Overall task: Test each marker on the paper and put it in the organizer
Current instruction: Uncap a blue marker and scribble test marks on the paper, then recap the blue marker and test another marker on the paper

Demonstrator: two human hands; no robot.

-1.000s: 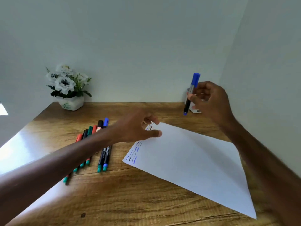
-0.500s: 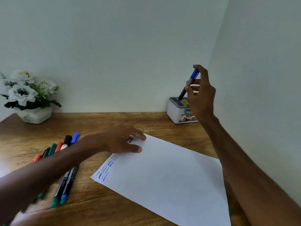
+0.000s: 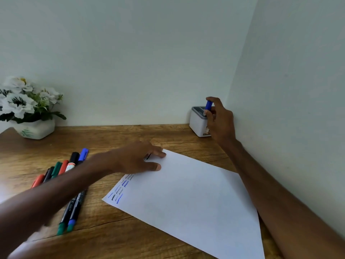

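Looking down, we see a wooden desk (image 3: 112,240), brown, smooth and a bit shiny, with dark wavy lines and a thin crack in the wood. It sits in a corner where a plain pale far wall (image 3: 130,53) meets a plain pale right wall (image 3: 298,71).

A flat white sheet of paper (image 3: 186,199) lies on the desk at a slant, with one corner pointing left. Little blue and black test marks (image 3: 121,189) run along its left edge. Our left hand (image 3: 134,159) rests on the far left part of the paper, fingers and thumb spread out and holding nothing.

Our right hand (image 3: 221,124) is far off in the corner, just by the right wall. Its fingers and thumb pinch a blue marker (image 3: 208,105) near the cap. The marker stands almost upright, with its low end at the grey top of the organizer (image 3: 197,124). We cannot tell how far in it goes. The organizer is a small white box with round corners, and our hand hides its right side.

On the left of the paper, a row of markers (image 3: 74,208) lies side by side on the desk, in red, green, black and blue. Our left arm crosses over them and hides their middles.

Far left, a small white pot (image 3: 34,128) holds white flowers (image 3: 18,101) with green leaves.
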